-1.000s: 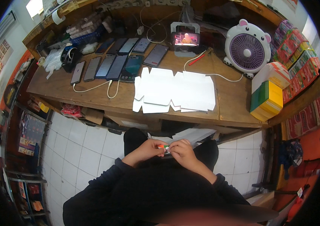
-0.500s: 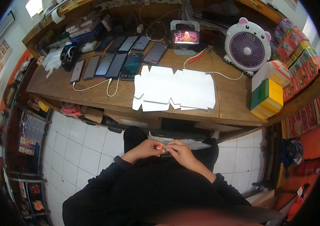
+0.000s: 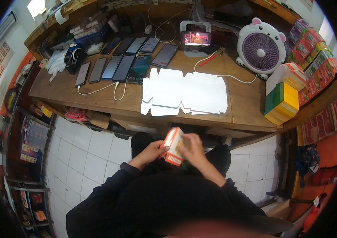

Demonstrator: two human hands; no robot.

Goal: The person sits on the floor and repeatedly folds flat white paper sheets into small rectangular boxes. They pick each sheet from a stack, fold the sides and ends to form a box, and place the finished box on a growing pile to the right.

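Observation:
Above my lap, a small white box with orange-red edges and a yellowish print is held tilted. My left hand grips its lower left side, the thumb lying on the front edge. Against its right side is my right hand, with the thumb near the printed face and the fingers bent and smeared by motion. Whether those fingers grip the box cannot be made out. Beyond the hands, flat white die-cut cartons lie stacked at the front of the wooden desk.
Several phones lie at the desk's left, some with white cables. A propped phone plays a video at the back. To the right stand a bear-shaped fan, a green-yellow box and an orange-white box.
The orange-and-white box now shows between my hands, where only small orange and green bits were visible. My right hand has moved up and right, its fingers spreading from a pinch.

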